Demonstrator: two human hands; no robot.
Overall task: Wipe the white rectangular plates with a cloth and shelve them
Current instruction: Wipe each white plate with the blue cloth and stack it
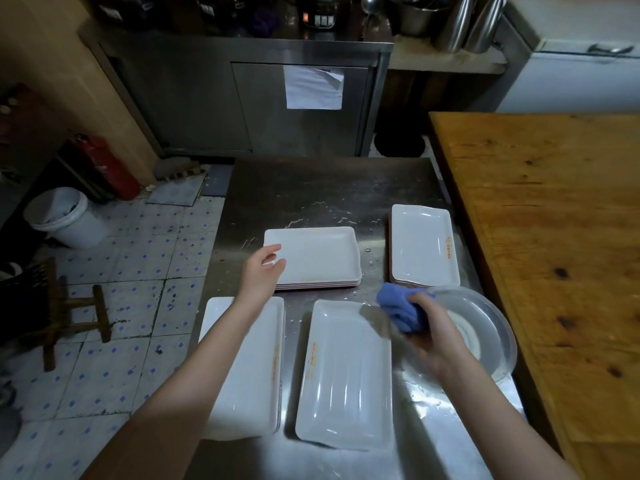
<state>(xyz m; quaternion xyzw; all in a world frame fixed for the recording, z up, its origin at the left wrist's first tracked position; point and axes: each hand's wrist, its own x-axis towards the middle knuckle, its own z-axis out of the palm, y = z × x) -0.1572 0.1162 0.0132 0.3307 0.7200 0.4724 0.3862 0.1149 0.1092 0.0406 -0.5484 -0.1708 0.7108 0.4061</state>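
White rectangular plates lie in four places on the wet steel table (329, 188). A stack of plates (318, 258) sits mid-table, and my left hand (263, 271) hovers at its left edge with relaxed fingers, holding nothing. A far-right plate (422, 244) lies near the wooden counter. A near-left plate stack (256, 375) sits partly under my left forearm. A single near plate (346, 379) lies in front of me. My right hand (433, 330) grips a bunched blue cloth (398, 306) above that plate's far right corner.
A clear round basin (491, 327) with a white dish in it sits under my right hand. A wooden counter (554, 237) borders the table's right side. A steel cabinet (263, 98) stands behind. On the tiled floor at left are a white bucket (65, 216), a red extinguisher (107, 168) and a wooden stool (76, 306).
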